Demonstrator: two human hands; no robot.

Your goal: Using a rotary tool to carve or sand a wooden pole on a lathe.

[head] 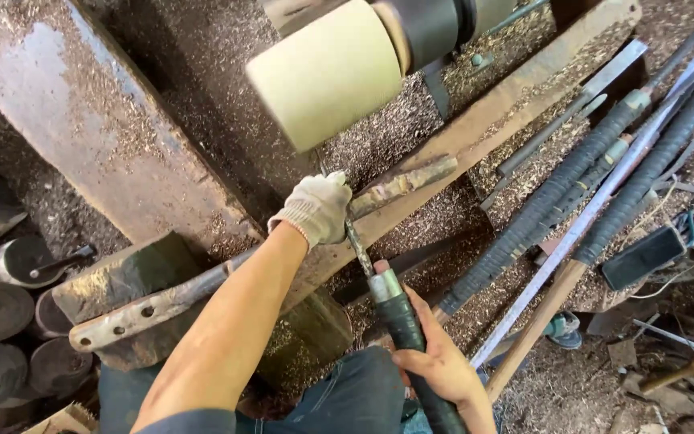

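— what have you got in hand there?

— a long turning chisel with a black wrapped handle and a steel collar [399, 309]. my bare right hand [443, 366] is closed round the handle, near me. my left hand [317, 207], in a white knit glove, is curled over the blade where it crosses the worn wooden rest bar [475, 133].

— and the work?

— the pale cream wooden cylinder [327, 76] sits on the lathe, far and a little left of the glove. i judge i'm setting the edge up to it; next calls for a steady press on the bar and a slow feed.

— anything you can't make out?

— the cutting tip is hidden behind my glove, so touching or not, i can't tell. the cylinder looks blurred.
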